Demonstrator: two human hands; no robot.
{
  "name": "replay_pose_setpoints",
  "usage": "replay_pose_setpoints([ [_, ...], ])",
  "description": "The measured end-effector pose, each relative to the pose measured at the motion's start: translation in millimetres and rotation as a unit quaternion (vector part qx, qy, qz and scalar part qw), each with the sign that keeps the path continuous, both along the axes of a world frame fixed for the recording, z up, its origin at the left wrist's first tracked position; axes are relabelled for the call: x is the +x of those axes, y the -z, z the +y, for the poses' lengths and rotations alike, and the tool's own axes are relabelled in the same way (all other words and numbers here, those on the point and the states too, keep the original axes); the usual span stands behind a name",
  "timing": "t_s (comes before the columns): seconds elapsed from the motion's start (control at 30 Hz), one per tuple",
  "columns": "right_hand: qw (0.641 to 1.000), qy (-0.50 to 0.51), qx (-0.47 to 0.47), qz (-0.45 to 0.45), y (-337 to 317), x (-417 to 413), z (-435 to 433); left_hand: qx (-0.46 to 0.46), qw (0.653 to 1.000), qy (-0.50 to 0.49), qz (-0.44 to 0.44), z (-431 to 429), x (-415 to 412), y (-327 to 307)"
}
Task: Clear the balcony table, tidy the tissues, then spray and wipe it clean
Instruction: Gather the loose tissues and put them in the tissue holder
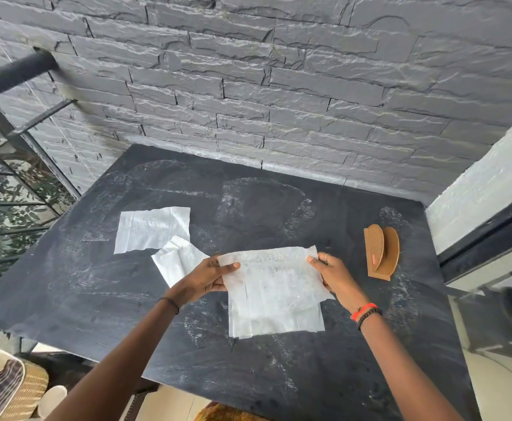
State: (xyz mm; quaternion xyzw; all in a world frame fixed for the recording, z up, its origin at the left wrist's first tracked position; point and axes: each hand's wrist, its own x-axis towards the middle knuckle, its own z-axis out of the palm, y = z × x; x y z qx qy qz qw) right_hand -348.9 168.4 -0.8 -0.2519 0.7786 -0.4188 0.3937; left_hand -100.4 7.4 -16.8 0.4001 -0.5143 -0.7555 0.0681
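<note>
Grey stone-brick wall (pixel 279 86) fills the upper frame, 10 to 2 o'clock. Below it is the dark balcony table (pixel 309 375), its top dusty with pale smears and ring-shaped marks. Black metal railing (pixel 15 71) at 9 to 10 o'clock, foliage behind it. White wall edge and dark window frame (pixel 491 232) at 3 o'clock. Woven basket (pixel 21 387) at 7 o'clock, off the table and below its edge.

Layered tissue sheets (pixel 273 287) sit just right of frame centre, over the table's near-middle. The top edge is stretched between both hands and several sheet edges show at the bottom. Cannot tell if the lower edge touches the tabletop. Flat tissue (pixel 151 229) lies on the table at 9 o'clock of the held sheets, apart from them. Creased tissue (pixel 179 259) overlaps the flat one's lower right corner and is partly hidden by the left hand.

Wooden napkin holder (pixel 380 256) stands upright on the table at 3 o'clock of the sheets, just beside the right hand and not touching it.

Left hand (pixel 206 278) pinches the sheets' top left corner, thumb on top and fingers curled under. Right hand (pixel 332 278) pinches the top right corner the same way.

Orange band (pixel 364 309) and black bead bracelet (pixel 368 317) on the right wrist, thin black band (pixel 171 303) on the left. Ring (pixel 326 257) on a right finger.
</note>
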Motion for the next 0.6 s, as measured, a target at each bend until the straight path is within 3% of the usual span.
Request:
replay_pose_setpoints([
  [0.33, 0.994, 0.07, 0.053, 0.057, 72.4, 19.4, 5.9, -0.024, 0.997, -0.031, -0.068, 15.0, -7.1, 43.9],
  [0.6, 0.973, 0.026, 0.088, 0.213, 70.7, 18.1, 4.5, -0.22, 0.953, 0.015, -0.209, 16.8, -10.9, 63.9],
])
